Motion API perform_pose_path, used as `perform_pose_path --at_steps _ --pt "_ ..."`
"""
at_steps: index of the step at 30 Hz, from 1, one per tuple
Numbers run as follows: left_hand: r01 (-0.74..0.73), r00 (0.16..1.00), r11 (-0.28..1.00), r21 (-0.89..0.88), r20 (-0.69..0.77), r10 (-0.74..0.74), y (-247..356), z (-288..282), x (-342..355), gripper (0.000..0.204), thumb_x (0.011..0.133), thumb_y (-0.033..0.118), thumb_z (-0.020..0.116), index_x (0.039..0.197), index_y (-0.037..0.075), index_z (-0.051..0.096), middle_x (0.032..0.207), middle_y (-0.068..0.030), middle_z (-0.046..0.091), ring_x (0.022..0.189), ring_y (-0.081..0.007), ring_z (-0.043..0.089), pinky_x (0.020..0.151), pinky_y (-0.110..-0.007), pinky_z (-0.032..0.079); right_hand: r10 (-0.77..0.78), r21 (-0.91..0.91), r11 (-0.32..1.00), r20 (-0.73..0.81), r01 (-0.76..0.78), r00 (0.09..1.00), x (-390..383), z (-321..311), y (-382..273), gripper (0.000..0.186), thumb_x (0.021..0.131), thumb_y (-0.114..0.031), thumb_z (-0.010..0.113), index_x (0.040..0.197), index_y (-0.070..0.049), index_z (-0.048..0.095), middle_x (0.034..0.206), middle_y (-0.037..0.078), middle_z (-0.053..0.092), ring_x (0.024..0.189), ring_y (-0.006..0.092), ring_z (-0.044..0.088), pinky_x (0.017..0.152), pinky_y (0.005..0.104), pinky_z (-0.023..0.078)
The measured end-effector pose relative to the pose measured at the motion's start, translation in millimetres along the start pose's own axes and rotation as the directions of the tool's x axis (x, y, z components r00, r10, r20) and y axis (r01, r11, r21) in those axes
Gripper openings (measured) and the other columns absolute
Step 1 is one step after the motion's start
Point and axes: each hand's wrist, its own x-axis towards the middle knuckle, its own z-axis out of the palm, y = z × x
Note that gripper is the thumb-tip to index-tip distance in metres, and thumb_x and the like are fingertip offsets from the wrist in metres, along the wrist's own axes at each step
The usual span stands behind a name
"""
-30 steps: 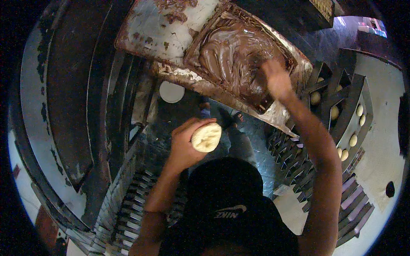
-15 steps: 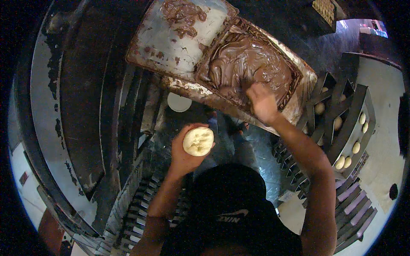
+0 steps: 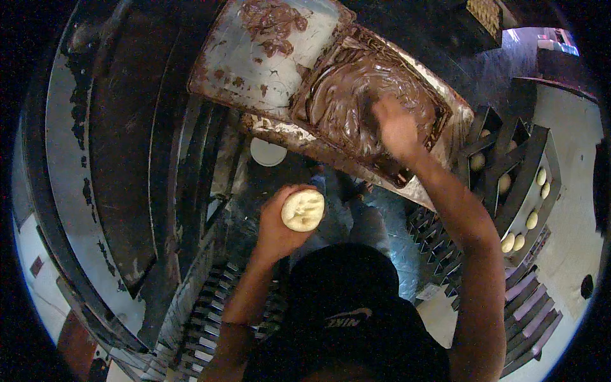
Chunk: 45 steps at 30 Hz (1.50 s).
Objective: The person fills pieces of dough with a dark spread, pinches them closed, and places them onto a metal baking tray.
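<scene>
A pale round of dough (image 3: 303,211), dented on its upper face, rests in my left hand (image 3: 280,223). The fingers of that hand curl around its side. My right hand (image 3: 400,130) is over the thick brown chocolate paste (image 3: 344,95) that fills a rectangular tray (image 3: 310,124). Motion smears its fingertips, and whether they hold any paste cannot be made out. Beside this tray, on the left, lies a metal sheet (image 3: 242,70) with a smeared heap of the same paste (image 3: 273,25).
Small dough balls (image 3: 532,220) sit on a dark tray (image 3: 538,159) at the right, beside stacked dark trays (image 3: 490,172). A white round lid-like disc (image 3: 267,153) is below the paste trays. Rack runners (image 3: 216,299) stand at lower left, a large dark metal unit (image 3: 127,159) farther left.
My right hand has moved up and slightly right, farther over the paste, and its surface is newly streaked. My left hand and the dough have shifted slightly right.
</scene>
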Motion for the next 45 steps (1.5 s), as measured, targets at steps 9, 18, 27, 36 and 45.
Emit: perform_pose_path --at_steps 9,18,27,36,45 --pt "-0.178 0.976 0.967 0.180 0.154 0.151 33.4 16.1 12.3 0.059 0.065 -0.005 0.084 0.121 0.004 0.068 0.109 -0.0105 0.072 0.100 -0.0231 0.071 0.090 -0.034 0.056 0.052 0.025 0.998 -0.003 -0.052 0.999 -37.9 -7.4 38.2 0.034 0.083 -0.008 0.060 0.117 -0.004 0.064 0.108 0.016 0.063 0.102 0.0385 0.063 0.088 0.0479 0.055" --pt "-0.347 0.931 0.914 0.208 0.195 0.309 21.2 22.7 7.1 0.060 0.066 0.000 0.087 0.121 0.002 0.065 0.117 -0.0121 0.070 0.104 -0.0241 0.068 0.092 -0.034 0.055 0.363 -0.032 0.932 0.117 -0.362 0.924 -77.6 -14.0 32.2 0.034 0.090 -0.010 0.053 0.122 -0.004 0.062 0.122 0.016 0.063 0.115 0.0334 0.062 0.092 0.0460 0.055" --pt "-0.185 0.962 0.982 0.037 -0.199 0.189 -2.2 29.8 -2.4 0.066 0.066 0.004 0.093 0.123 0.001 0.060 0.122 -0.0121 0.066 0.106 -0.0173 0.065 0.091 -0.033 0.056 0.263 0.284 0.914 0.129 -0.290 0.956 -161.8 -1.9 -22.2 0.049 0.066 -0.003 0.073 0.114 -0.005 0.063 0.116 0.017 0.061 0.110 0.0385 0.063 0.089 0.0459 0.056" --pt "-0.250 0.948 0.962 0.105 -0.173 0.266 8.8 45.2 -8.7 0.060 0.067 0.000 0.091 0.120 0.002 0.062 0.115 -0.0099 0.064 0.106 -0.0207 0.062 0.094 -0.035 0.053 0.294 0.426 0.857 0.054 -0.288 0.954 -160.3 2.0 -36.2 0.048 0.065 -0.002 0.077 0.111 -0.005 0.064 0.117 0.018 0.063 0.105 0.0410 0.064 0.089 0.0490 0.057" --pt "-0.207 0.944 0.969 0.136 -0.233 0.234 2.4 46.4 2.5 0.055 0.069 -0.001 0.089 0.116 0.003 0.062 0.115 -0.0091 0.063 0.105 -0.0193 0.062 0.094 -0.034 0.052 0.331 0.631 0.711 0.091 -0.312 0.939 -137.8 11.7 -39.3 0.022 0.089 0.002 0.066 0.110 -0.002 0.071 0.103 0.016 0.070 0.094 0.0345 0.069 0.082 0.0401 0.055"
